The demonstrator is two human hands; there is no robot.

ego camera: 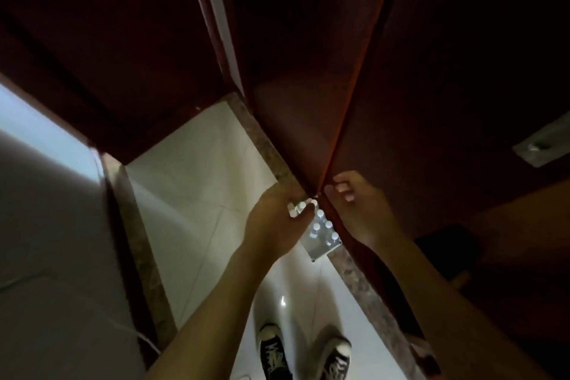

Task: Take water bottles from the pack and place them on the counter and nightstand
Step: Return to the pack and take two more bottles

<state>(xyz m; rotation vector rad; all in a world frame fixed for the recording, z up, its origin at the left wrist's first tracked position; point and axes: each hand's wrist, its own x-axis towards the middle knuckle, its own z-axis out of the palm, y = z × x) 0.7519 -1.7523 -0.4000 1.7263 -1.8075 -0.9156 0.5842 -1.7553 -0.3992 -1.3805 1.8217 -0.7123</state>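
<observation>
Down on the glossy tile floor (197,170), beside a dark red cupboard door (431,102), stands a plastic-wrapped pack (320,233) of round white-capped bottles.
Left hand (274,222) has its fingers closed around a clear bottle (297,208) above the pack; right hand (354,207) curls against the door edge, fingers bent together. Speckled stone trim (364,287) borders the tiles.

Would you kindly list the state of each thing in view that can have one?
pack of water bottles: standing on the floor beside the dark door edge, white caps up.
left hand: closed around a bottle top at the pack's far end.
right hand: fingers curled, nothing seen in it, by the door edge.
door: dark; open or shut unclear.
</observation>
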